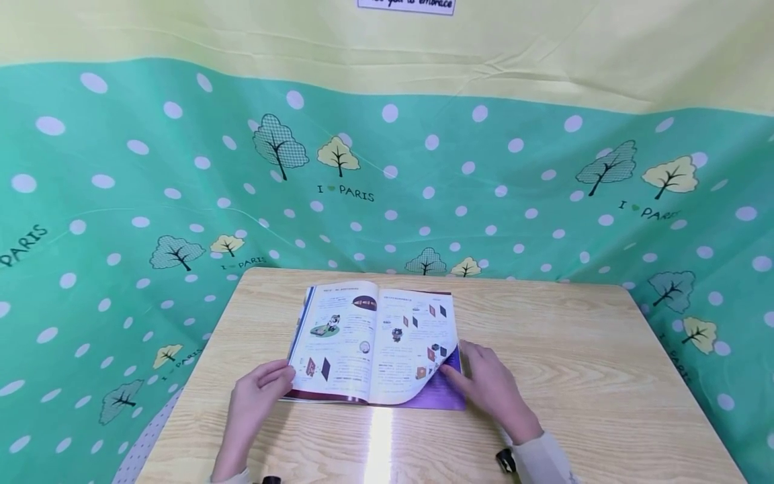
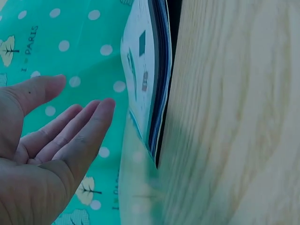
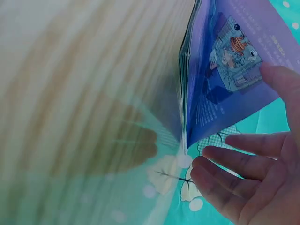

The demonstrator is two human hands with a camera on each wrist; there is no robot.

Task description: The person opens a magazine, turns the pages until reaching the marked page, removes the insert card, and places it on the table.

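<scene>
An open magazine (image 1: 338,346) with printed text and small pictures lies on the wooden table. Its right-hand white page (image 1: 402,363) curls up at the lower right corner, baring a purple page (image 1: 435,396) beneath. My right hand (image 1: 492,383) is at that corner; in the right wrist view, its thumb (image 3: 279,79) touches the purple sheet (image 3: 253,93), while the other fingers extend below, apart from the thumb. Beside the lower left edge is my left hand (image 1: 260,396). Seen from the left wrist, its fingers (image 2: 84,140) are loosely bent, with nothing between them and the thumb.
The wooden table (image 1: 574,376) reaches past the magazine on both sides. Behind and around it hangs a green curtain (image 1: 423,168) with dots and trees, yellow along the top. Light glares on the table (image 1: 326,444) below the magazine's spine.
</scene>
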